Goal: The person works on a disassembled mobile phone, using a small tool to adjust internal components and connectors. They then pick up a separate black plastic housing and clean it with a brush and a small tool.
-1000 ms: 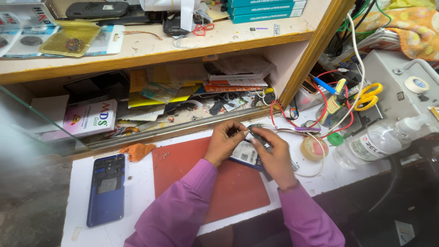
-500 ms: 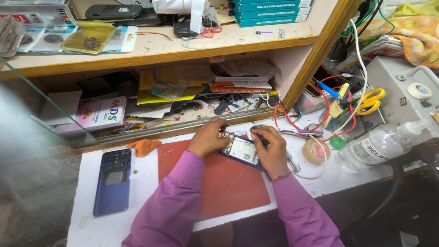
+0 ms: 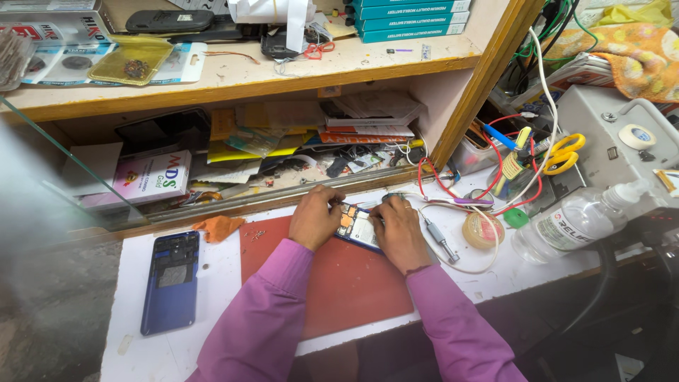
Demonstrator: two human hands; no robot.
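Red rubber mat (image 3: pixel 339 283), one, lay flat on the white bench top (image 3: pixel 127 354); my work sat at its upper edge.

Opened phone (image 3: pixel 358 228), one: blue-edged, inner board and copper-coloured parts facing up, resting on the mat between my two hands.

My left hand (image 3: pixel 315 218): fingers curled down onto the phone's left end, tips touching it near the top corner. Whether they pinched anything small I could not tell.

My right hand (image 3: pixel 399 233): laid over the phone's right side, fingers bent inward onto it. A thin tool may have been under the fingertips, but it was hidden.

Sleeves, purple, two, ran from the bottom edge up to both wrists.

Blue phone back shell (image 3: pixel 170 281), one: lay well to the left of the mat on the bench top, inside face up.

Orange cloth scrap (image 3: pixel 218 226), one: just beside the mat's upper left corner.

Metal-handled driver (image 3: pixel 440 240), one: lay just right of my right hand.

Tape roll (image 3: pixel 482 229), one: beyond the driver, ringed by a white cable.

Clear plastic bottle (image 3: pixel 566 225), one: on its side near the right edge of the bench.

Yellow-handled scissors (image 3: pixel 562 153), one pair: upright among red wires at the back right.

Wooden shelf (image 3: pixel 233 74), one: above the bench, loaded with packets, papers and teal boxes.
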